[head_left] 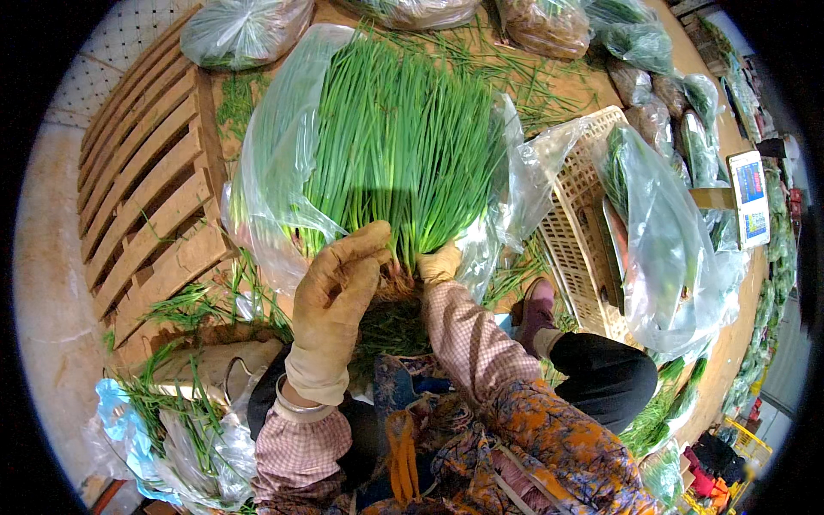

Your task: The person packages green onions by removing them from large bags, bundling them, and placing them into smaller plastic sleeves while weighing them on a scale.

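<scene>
A broad sheaf of green onions (403, 129) lies fanned in a large clear plastic bag (279, 172), its green tops pointing away from me. The pale stem ends and brown roots (395, 281) face me. My right hand (439, 264), in a tan glove, is closed around stems at the near right of the sheaf; its fingertips are partly hidden. Just left of the roots, my left hand (339, 292) is raised in a similar glove. Its fingers are loosely curled with gaps between them, and nothing shows in its grasp.
A wooden pallet (159, 189) stands at the left. To the right are a cream plastic crate (584, 223), a bagged bundle of greens (661, 232) and a scale display (749, 199). Filled bags (245, 30) line the far side. Loose greens (197, 300) litter the floor.
</scene>
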`<act>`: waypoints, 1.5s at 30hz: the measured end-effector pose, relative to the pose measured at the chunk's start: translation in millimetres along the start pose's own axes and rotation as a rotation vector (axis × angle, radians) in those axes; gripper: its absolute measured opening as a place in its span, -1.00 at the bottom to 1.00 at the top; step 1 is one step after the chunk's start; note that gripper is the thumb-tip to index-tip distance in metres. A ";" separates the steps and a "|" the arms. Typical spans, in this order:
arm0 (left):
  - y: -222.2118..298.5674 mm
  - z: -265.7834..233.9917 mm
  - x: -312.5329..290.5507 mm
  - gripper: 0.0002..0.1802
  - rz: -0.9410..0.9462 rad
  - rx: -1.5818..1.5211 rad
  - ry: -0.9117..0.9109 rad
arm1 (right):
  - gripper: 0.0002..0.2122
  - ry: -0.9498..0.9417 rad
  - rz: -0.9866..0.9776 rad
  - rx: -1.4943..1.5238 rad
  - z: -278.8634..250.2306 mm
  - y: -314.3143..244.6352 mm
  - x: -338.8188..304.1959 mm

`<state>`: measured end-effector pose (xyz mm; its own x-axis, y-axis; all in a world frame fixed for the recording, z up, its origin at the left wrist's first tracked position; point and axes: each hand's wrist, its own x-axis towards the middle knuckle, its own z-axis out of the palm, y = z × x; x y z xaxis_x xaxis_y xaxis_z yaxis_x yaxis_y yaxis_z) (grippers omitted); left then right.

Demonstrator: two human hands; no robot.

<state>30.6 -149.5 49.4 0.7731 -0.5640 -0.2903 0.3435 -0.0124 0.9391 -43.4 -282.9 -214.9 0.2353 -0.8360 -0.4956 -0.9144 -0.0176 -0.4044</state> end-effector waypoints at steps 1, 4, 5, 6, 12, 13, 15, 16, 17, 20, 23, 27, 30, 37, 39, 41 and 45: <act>-2.5 -2.0 0.7 -0.72 0.003 -0.017 -0.003 | -0.28 0.023 -0.052 0.081 -0.4 2.6 -1.4; -5.1 -3.5 1.1 -0.72 0.012 0.003 -0.015 | -0.42 0.025 -0.135 0.211 0.9 8.5 -4.4; -5.9 -3.8 0.9 -0.72 0.014 0.021 -0.017 | -0.47 0.024 -0.163 0.253 2.2 10.8 -6.7; -6.2 -2.9 0.9 -0.72 0.001 0.010 -0.018 | -0.55 0.112 -0.205 0.263 2.1 10.1 -13.6; -5.4 8.9 3.8 -0.72 -0.021 0.000 -0.031 | -0.29 0.065 -0.317 0.561 43.4 29.3 -1.1; -4.6 8.8 4.1 -0.71 -0.015 0.034 -0.025 | -0.26 0.002 -0.348 0.657 44.8 26.2 0.1; -3.6 10.5 5.1 -0.71 -0.006 0.064 -0.032 | -0.29 -0.076 -0.248 0.427 35.0 32.5 9.0; -3.5 12.3 6.1 -0.71 -0.003 0.059 -0.046 | -0.35 -0.045 -0.225 0.390 34.2 32.4 12.6; -3.3 14.9 7.3 -0.71 0.000 0.054 -0.063 | -0.45 -0.142 -0.264 0.483 24.6 41.7 15.9; -7.0 3.6 5.4 -0.72 -0.063 -0.013 -0.054 | -0.62 -0.737 0.034 0.784 -20.7 36.7 13.9; -14.7 3.9 6.3 -0.70 0.028 0.093 -0.062 | -0.78 -1.091 0.261 1.133 -51.4 53.4 22.4; -15.1 2.3 1.9 -0.73 0.008 0.125 -0.074 | -0.78 -1.015 0.490 1.340 -89.8 48.4 -2.5; -30.8 3.3 7.9 -0.75 0.054 0.220 -0.134 | -0.80 -0.937 0.477 1.429 -90.4 49.9 -9.9; -69.5 10.1 3.1 -0.67 -0.059 0.294 -0.284 | -0.66 -1.162 0.180 1.330 -179.7 35.4 -45.9; -69.8 17.0 -2.3 -0.64 -0.039 0.357 -0.364 | -0.63 -1.168 0.007 1.287 -212.3 28.5 -64.0; -66.8 32.4 -8.0 -0.61 -0.035 0.326 -0.537 | -0.63 -0.901 -0.273 1.187 -220.9 35.4 -82.3; -76.7 66.5 -29.8 -0.55 -0.002 0.044 -0.827 | -0.73 -0.762 -0.339 0.619 -239.8 16.7 -140.2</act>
<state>-54.2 -186.7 -1.7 0.1243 -0.9891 -0.0786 0.3097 -0.0366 0.9501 -170.7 -297.5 32.2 0.7916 -0.2671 -0.5496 -0.4831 0.2773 -0.8305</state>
